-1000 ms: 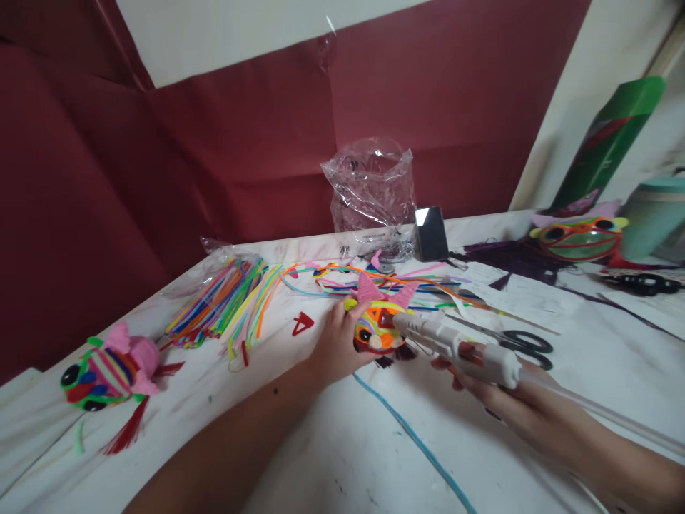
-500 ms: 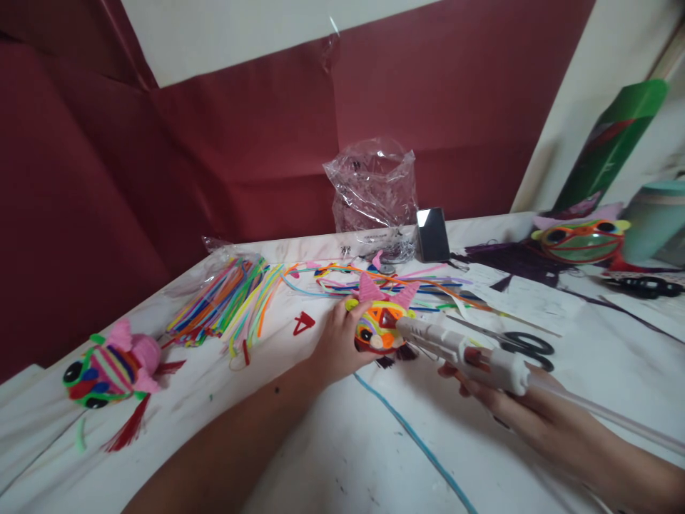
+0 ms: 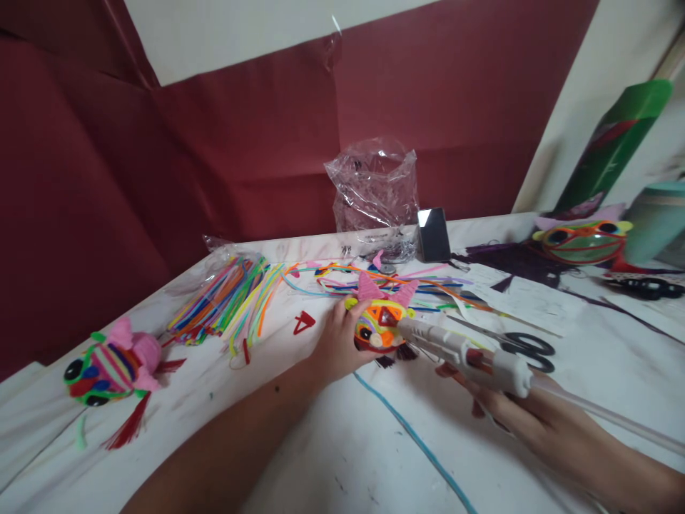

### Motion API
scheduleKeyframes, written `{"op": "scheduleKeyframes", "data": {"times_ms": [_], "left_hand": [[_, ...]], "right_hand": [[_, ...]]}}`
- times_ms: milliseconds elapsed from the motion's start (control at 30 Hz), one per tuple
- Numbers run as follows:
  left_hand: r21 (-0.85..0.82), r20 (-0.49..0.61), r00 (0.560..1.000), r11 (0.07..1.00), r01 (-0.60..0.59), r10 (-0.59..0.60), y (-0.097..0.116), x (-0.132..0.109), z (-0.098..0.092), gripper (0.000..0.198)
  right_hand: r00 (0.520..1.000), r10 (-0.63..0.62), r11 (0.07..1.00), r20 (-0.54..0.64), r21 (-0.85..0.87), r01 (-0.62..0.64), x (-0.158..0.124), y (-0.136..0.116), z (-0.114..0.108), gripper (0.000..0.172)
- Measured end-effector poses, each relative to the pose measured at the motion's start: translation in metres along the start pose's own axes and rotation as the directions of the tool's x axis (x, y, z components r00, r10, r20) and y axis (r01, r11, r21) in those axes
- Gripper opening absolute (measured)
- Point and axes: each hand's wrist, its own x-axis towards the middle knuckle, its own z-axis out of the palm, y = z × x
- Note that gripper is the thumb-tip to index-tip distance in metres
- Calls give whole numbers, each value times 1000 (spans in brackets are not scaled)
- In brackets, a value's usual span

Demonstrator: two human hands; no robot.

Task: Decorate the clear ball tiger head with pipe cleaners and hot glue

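Observation:
My left hand grips the left side of a colourful pipe-cleaner fish, which has pink fins on top, a black eye and orange and yellow parts on its face. In my right hand is a white hot glue gun, its glue stick trailing out at the back. The gun's nozzle points left and meets the fish's right side; whether it touches is hard to tell. A bent red pipe-cleaner triangle lies left of my left hand. From below the fish, a light blue pipe cleaner runs toward me.
At left lies a finished-looking pink and green fish with red tassels. Bundled pipe cleaners are behind it. Scissors, a phone, a clear plastic bag and another fish figure stand or lie toward the back and right.

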Motion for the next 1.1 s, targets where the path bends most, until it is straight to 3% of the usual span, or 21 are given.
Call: {"op": "scheduleKeyframes", "data": {"times_ms": [100, 233, 367, 533, 1100], "left_hand": [[3, -1, 1000, 1000, -9, 9, 0, 0, 0, 86], [14, 0, 1000, 1000, -14, 14, 0, 0, 0, 86], [28, -5, 1000, 999, -19, 19, 0, -1, 0, 86], [35, -2, 1000, 999, -12, 12, 0, -1, 0, 85], [45, 2, 1000, 999, -22, 22, 1, 0, 0, 85]], "right_hand": [[1000, 7, 1000, 6, 21, -7, 0, 4, 4, 46], [997, 32, 996, -76, 82, -26, 0, 6, 10, 50], [999, 31, 993, -34, 113, -27, 1, 1, 9, 47], [997, 32, 990, -76, 140, -21, 1, 3, 12, 48], [998, -19, 998, -58, 55, 22, 4, -2, 9, 47]]}}
